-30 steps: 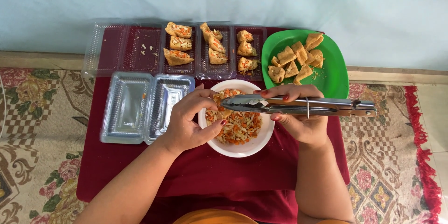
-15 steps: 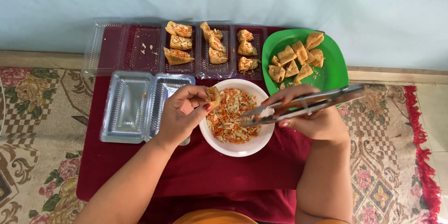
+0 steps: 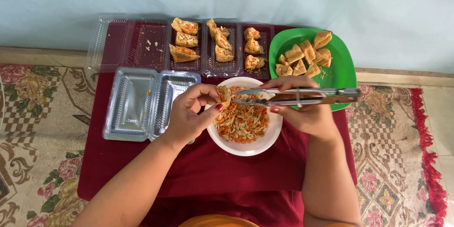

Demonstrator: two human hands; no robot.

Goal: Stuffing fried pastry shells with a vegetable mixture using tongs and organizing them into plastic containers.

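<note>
A patterned rug [image 3: 28, 127] is seen on either side, and over it a dark red cloth [image 3: 142, 170] is spread; on the cloth a long clear tray [image 3: 151, 42] is set along the far edge, with filled tofu pieces [image 3: 184, 40] in its right-hand compartments; beside it, to the right, a green plate [image 3: 347, 66] is laid with plain tofu [image 3: 302, 59]; nearer, on the left, an open foil box [image 3: 137, 104] is placed; a white bowl [image 3: 255, 146] of shredded filling [image 3: 241, 120] is set between the hands. The tongs [image 3: 298, 97] are gripped in the right hand [image 3: 309, 116], fingers closed round the arms, their long axis lying almost level, tips pointing left over the bowl's far rim. A tofu pocket [image 3: 223, 95] is pinched between thumb and fingertips of the left hand [image 3: 189, 116], just left of the tong tips, almost touching them; whether filling is held in the tips cannot be told.
</note>
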